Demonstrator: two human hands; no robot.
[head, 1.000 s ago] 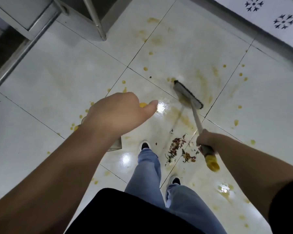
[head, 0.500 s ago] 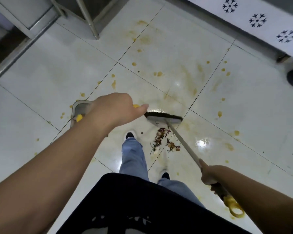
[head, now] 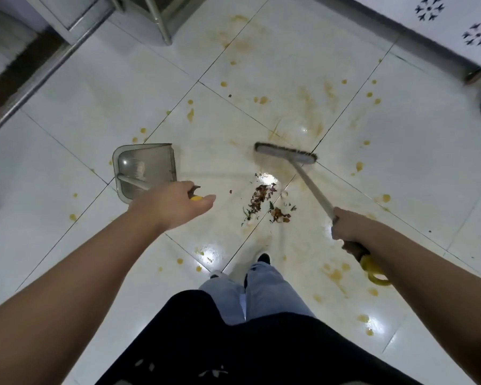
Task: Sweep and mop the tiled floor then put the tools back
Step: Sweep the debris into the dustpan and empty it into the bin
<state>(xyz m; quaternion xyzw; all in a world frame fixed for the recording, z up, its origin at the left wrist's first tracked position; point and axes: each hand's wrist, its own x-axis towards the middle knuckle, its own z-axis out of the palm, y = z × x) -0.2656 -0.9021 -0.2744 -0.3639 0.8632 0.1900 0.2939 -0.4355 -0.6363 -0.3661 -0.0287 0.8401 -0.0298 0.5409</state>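
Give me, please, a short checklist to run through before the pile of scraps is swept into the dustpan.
1. Right hand grips the broom handle: ok.
2. Left hand grips the dustpan handle: ok.
3. Broom head sits beyond the scraps, on the far side from the person: ok.
4. Dustpan beside the scraps: not ok; it stands apart, off to their left, with bare floor between.
5. Dustpan lip flat on the tiles: cannot tell.
6. Shoes out of the sweeping path: ok; they stand nearer the person than the pile.
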